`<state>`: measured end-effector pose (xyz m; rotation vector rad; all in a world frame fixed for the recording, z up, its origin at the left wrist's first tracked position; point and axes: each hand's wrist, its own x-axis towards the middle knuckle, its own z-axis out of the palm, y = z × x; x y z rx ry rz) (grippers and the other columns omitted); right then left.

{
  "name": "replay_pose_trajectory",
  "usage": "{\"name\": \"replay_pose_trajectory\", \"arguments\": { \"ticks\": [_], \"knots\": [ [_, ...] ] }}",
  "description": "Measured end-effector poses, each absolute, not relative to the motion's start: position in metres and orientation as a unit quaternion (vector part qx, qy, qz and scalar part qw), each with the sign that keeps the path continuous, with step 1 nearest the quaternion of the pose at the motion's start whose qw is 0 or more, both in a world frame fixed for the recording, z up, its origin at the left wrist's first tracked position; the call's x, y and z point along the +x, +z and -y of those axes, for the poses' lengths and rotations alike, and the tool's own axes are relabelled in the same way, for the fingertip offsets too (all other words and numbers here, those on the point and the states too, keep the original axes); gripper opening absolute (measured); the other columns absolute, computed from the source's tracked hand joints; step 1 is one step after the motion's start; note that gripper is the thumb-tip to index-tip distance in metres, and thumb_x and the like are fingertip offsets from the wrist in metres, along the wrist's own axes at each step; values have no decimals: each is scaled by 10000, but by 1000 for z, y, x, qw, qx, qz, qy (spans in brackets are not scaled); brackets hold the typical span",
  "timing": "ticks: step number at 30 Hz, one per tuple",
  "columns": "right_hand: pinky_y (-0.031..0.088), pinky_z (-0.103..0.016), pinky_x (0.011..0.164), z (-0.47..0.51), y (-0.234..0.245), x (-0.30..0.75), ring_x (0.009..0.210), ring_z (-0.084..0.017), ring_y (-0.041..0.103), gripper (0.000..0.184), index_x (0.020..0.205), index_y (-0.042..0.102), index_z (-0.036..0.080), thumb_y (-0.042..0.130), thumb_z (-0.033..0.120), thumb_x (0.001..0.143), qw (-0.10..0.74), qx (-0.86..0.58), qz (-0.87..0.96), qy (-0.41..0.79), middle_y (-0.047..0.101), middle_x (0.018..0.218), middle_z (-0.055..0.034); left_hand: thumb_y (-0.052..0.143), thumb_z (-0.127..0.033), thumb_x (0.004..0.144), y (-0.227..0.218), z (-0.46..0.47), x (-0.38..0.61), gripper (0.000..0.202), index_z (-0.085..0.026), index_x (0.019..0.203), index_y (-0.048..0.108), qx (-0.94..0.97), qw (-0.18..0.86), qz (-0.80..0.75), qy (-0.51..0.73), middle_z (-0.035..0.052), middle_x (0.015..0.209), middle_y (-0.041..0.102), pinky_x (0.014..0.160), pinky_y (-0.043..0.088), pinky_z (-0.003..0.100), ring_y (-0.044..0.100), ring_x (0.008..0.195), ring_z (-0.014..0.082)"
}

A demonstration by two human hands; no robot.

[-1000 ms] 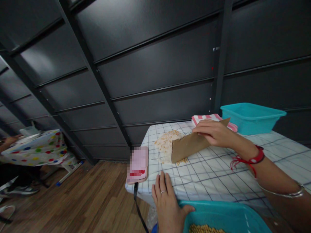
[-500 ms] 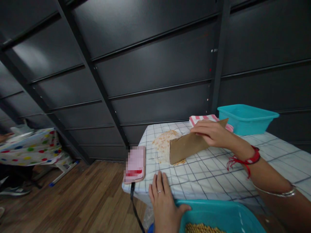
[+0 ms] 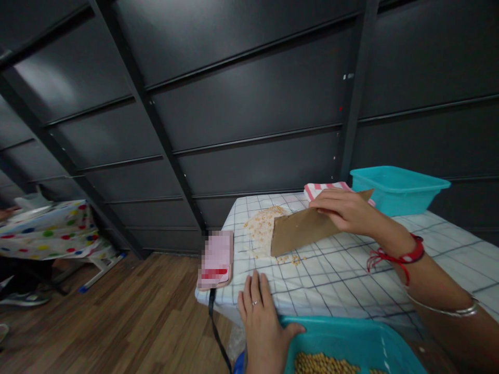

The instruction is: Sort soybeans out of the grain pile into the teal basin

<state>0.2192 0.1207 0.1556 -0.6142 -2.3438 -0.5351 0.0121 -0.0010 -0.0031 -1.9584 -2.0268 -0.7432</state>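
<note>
My right hand point(image 3: 345, 210) grips the top edge of a piece of brown cardboard point(image 3: 302, 231), which stands tilted on its lower edge on the tablecloth. Left of the cardboard lies a patch of white grains mixed with yellowish beans point(image 3: 259, 228). A few loose beans point(image 3: 292, 259) lie just in front of its lower edge. My left hand point(image 3: 261, 322) has its fingers stretched flat on the cloth at the table's near edge. Its thumb touches the rim of a teal tub point(image 3: 343, 324) that holds soybeans point(image 3: 325, 363).
A pink phone point(image 3: 216, 259) with a black strap lies at the table's left corner. At the back, a pink-and-white striped cloth point(image 3: 315, 189) sits beside a second teal tub point(image 3: 401, 189). A dark panel wall stands behind. Far left is another table point(image 3: 50, 234) with a dotted cover.
The cardboard has shifted slightly right and away from me with my right hand, and beans in front of its edge are more spread out. My left hand stays nearly in place.
</note>
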Motion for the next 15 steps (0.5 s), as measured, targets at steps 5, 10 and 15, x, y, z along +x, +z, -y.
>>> {"name": "replay_pose_trajectory", "arguments": {
  "ticks": [5,10,15],
  "knots": [
    [455,-312,710,-121,156,219,767,-153,565,283,856,596,198,347,105,759,310,-228,899,-207,630,819,-39,724,-407,429,0,1,12,953,-102,1222,291,-664,107,697,-249,178,1283,372,948,261,534,280,1189,331],
    [454,-315,705,-120,157,219,767,-150,561,291,862,601,203,343,114,760,314,-236,897,-205,628,814,-38,723,-412,427,0,1,12,949,-113,1223,301,-663,96,698,-251,175,1281,378,952,249,543,281,1192,334],
    [457,-324,714,-117,159,216,766,-155,563,305,860,603,210,338,107,750,304,-234,901,-203,629,816,-34,716,-408,442,2,2,13,928,-117,1223,307,-662,91,697,-258,178,1280,381,953,249,535,284,1192,333]
  ]
}}
